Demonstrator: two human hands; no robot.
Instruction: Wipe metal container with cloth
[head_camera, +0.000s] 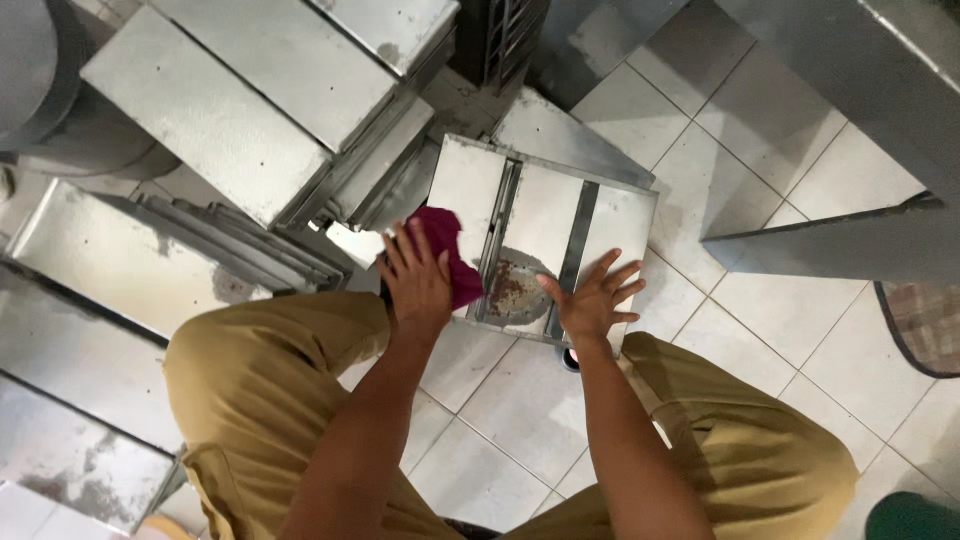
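Steel is what you are working on — a flat, square stainless-steel tray (540, 215) with raised ribs running near to far, lying on the pale tiled floor (760, 300) between your knees. Your left hand (418, 280) is pressed down over a dark magenta cloth (450, 250) at the tray's left edge, fingers curled onto the fabric and gripping it against the metal. Your right hand (592, 298) lies open, fingers spread, flat on the tray's near right corner and holding nothing. Between your hands sits a round rusty-brown patch (513, 290) on the tray's near edge.

The tray looks stiff and fairly heavy for its size, and its polished face is probably slippery, more so if it is wet. Its folded rims and ribs would likely give the firmest hold; thin sheet edges could be sharp, so a flat palm seems the safer brace. The cloth is soft and light and will bunch under pressure.

Around you, to the left and far left, more grey sheet-metal trays and boxes (220, 110) lean in stacks. A steel cabinet panel (840, 240) stands at the right, and a chequered mat (930, 320) shows at the right edge of the white-tiled room.
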